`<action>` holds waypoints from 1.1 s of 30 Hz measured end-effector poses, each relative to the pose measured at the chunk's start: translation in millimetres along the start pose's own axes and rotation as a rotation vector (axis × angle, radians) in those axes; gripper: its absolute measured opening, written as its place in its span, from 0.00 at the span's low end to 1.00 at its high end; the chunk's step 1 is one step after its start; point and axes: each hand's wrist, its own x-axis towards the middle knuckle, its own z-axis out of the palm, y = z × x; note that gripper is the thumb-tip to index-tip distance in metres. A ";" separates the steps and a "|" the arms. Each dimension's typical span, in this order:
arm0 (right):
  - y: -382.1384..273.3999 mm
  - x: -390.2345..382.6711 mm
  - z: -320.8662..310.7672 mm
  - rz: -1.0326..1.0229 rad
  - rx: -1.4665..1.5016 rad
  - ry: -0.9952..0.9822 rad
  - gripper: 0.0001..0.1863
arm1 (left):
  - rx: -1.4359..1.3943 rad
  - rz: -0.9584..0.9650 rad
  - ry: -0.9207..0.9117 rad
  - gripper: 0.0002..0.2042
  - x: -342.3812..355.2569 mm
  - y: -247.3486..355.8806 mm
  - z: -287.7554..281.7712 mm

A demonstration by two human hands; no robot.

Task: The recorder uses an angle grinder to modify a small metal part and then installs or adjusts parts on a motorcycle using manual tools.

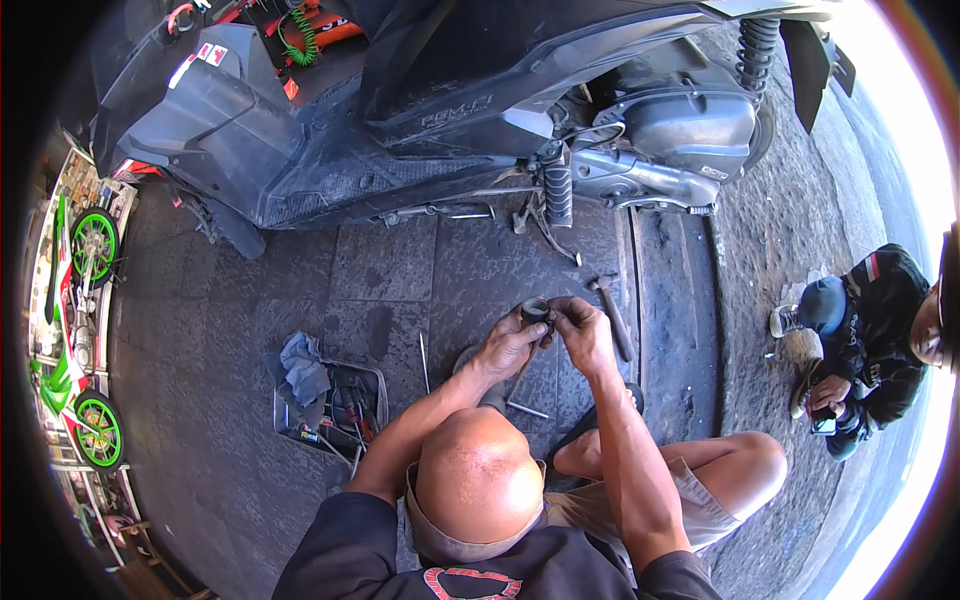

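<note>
My left hand point(507, 347) is closed around a small, dark, round part with a hollow top point(536, 309), held above the floor in front of my knees. My right hand point(584, 333) meets it from the right, its fingers pinched together against the part's side. Whether those fingers grip the part itself or something smaller, I cannot make out. A hammer point(613, 317) lies on the floor just right of my right hand. Below my left hand, a thin metal tool with a crossbar point(527, 410) rests near my foot.
A dark scooter point(440, 130) stands across the far side, its stand point(543, 225) down. To my left sits a tool tray point(383, 395) with hand tools and a blue-grey rag point(304, 370). A metal rod point(424, 362) lies beside it. Someone point(880, 340) crouches at the right.
</note>
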 end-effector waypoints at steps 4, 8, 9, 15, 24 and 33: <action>5.5 3.8 0.8 -0.044 -0.109 0.123 0.04 | 0.010 -0.023 0.033 0.17 0.7 1.1 0.1; 8.1 -0.2 0.0 -0.081 -0.291 0.219 0.05 | 0.057 0.043 0.054 0.17 4.4 -7.6 -3.0; 2.3 -3.6 1.8 -0.083 -0.297 0.220 0.05 | 0.052 0.045 0.051 0.17 7.1 -11.0 -5.2; -48.4 -25.8 38.6 -0.367 -1.030 0.239 0.15 | 0.070 0.244 -0.086 0.15 6.6 -14.8 -8.0; -50.6 -26.6 62.4 -0.325 -0.939 0.255 0.16 | 0.347 0.333 0.108 0.13 6.9 -22.5 -20.4; -45.7 -37.4 24.8 -0.112 -0.880 0.261 0.20 | 0.266 0.198 0.072 0.16 9.4 -20.6 -11.2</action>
